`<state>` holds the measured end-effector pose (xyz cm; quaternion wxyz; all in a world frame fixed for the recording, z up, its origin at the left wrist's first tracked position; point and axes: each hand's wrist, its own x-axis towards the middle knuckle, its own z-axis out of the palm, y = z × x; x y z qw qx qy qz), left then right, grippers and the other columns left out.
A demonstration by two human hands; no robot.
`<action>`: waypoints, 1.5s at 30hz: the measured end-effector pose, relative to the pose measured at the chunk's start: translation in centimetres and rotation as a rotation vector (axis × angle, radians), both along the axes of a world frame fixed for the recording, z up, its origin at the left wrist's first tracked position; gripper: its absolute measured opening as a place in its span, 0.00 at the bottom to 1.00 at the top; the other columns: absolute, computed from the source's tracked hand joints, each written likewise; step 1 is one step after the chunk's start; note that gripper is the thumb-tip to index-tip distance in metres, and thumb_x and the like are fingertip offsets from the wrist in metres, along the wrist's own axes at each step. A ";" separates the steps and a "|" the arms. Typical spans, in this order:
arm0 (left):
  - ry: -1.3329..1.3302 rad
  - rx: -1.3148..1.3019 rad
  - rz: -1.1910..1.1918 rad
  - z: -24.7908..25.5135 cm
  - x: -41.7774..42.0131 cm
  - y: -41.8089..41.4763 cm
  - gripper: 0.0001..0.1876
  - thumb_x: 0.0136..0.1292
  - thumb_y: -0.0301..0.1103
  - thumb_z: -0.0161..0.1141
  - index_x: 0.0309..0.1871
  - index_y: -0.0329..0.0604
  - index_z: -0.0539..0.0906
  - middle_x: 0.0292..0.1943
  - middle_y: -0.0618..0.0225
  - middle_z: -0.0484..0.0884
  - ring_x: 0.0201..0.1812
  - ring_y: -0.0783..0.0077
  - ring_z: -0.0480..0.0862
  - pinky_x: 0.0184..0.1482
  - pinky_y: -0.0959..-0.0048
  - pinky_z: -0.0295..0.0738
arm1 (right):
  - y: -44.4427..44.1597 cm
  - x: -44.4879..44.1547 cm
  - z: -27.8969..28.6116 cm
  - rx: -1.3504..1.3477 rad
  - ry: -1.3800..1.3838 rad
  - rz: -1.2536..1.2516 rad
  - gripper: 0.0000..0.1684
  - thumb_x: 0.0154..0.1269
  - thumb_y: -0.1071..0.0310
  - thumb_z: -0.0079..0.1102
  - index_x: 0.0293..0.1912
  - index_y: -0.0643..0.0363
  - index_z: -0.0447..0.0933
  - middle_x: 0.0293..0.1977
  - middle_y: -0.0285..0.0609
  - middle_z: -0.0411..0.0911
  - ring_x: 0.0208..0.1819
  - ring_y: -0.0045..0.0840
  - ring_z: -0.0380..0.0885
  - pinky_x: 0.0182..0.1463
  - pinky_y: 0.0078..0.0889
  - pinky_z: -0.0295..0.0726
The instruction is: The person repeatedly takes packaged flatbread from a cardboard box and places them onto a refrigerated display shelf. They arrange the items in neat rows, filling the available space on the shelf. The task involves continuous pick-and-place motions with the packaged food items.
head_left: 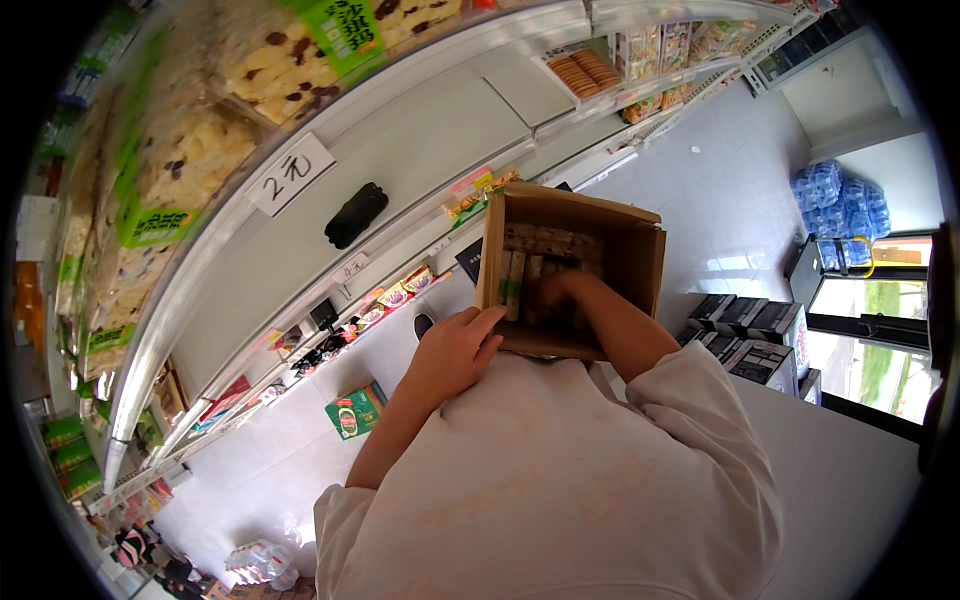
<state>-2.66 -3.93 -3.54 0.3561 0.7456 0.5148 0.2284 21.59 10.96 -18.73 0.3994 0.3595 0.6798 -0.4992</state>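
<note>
An opened cardboard box (649, 262) is right in front of my body. Packaged snack blocks (514, 277), some with green labels, stand inside it, and further clear packs (555, 240) line its far side. My left hand (461, 349) holds the near left corner of the box, its fingertips over the rim. Down inside the box, my right hand (559, 289) is among the packs. Shadow and blur hide its fingers, so I cannot tell whether it grips a pack.
Left of the box runs a store shelf (420, 142) with a black object (356, 215) on it. Large raisin-studded snack packs (277, 67) fill the upper shelf. A green carton (355, 411) sits on the floor. Stacked boxes (757, 337) and bottled-water packs (840, 199) stand at right.
</note>
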 end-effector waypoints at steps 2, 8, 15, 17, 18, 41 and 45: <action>-0.001 -0.020 -0.013 0.6 -0.3 0.3 0.22 0.73 0.33 0.66 0.69 0.46 0.80 0.47 0.57 0.84 0.44 0.49 0.87 0.47 0.55 0.82 | 0.1 0.1 1.5 0.106 0.067 0.016 0.35 0.69 0.57 0.68 0.72 0.57 0.77 0.66 0.56 0.82 0.64 0.45 0.84 0.65 0.51 0.83; -0.136 -0.113 0.070 1.7 -2.3 0.4 0.22 0.72 0.31 0.67 0.68 0.43 0.80 0.50 0.59 0.84 0.42 0.58 0.87 0.44 0.63 0.84 | -2.1 0.7 19.5 0.516 0.206 -0.125 0.14 0.71 0.65 0.63 0.54 0.48 0.85 0.48 0.54 0.85 0.51 0.48 0.85 0.55 0.50 0.83; -0.935 -0.256 0.263 1.1 -5.7 -0.7 0.41 0.74 0.42 0.72 0.83 0.45 0.62 0.64 0.62 0.76 0.52 0.69 0.82 0.41 0.69 0.86 | -8.0 -2.8 28.8 0.676 0.724 -0.261 0.15 0.73 0.70 0.64 0.54 0.42 0.84 0.51 0.46 0.78 0.46 0.49 0.84 0.52 0.50 0.82; -0.999 -0.275 0.281 4.1 -7.6 -0.6 0.53 0.68 0.49 0.76 0.87 0.45 0.52 0.69 0.61 0.70 0.60 0.63 0.81 0.42 0.69 0.88 | -8.9 -5.2 29.1 0.841 0.845 -0.216 0.16 0.66 0.73 0.67 0.52 0.45 0.86 0.53 0.47 0.78 0.48 0.45 0.84 0.51 0.45 0.83; -1.056 -0.236 0.289 5.3 -8.5 -0.8 0.54 0.67 0.44 0.78 0.87 0.46 0.51 0.69 0.60 0.68 0.62 0.63 0.80 0.44 0.69 0.88 | -9.1 -6.5 28.8 0.961 0.900 -0.149 0.16 0.63 0.73 0.68 0.51 0.46 0.86 0.53 0.46 0.78 0.49 0.44 0.84 0.50 0.44 0.84; -0.842 0.967 0.444 18.8 -22.4 -8.0 0.57 0.63 0.42 0.81 0.86 0.36 0.54 0.83 0.24 0.51 0.79 0.38 0.71 0.73 0.47 0.77 | -6.9 -27.0 33.8 0.881 1.984 -0.190 0.47 0.58 0.60 0.88 0.71 0.58 0.70 0.74 0.72 0.68 0.58 0.42 0.83 0.54 0.40 0.86; -0.497 1.085 0.673 20.3 -26.3 -7.5 0.53 0.68 0.41 0.78 0.86 0.28 0.55 0.85 0.28 0.52 0.80 0.40 0.69 0.79 0.49 0.68 | -5.9 -31.1 36.8 1.057 1.987 -0.237 0.41 0.56 0.62 0.87 0.65 0.61 0.77 0.70 0.69 0.74 0.52 0.36 0.86 0.51 0.34 0.86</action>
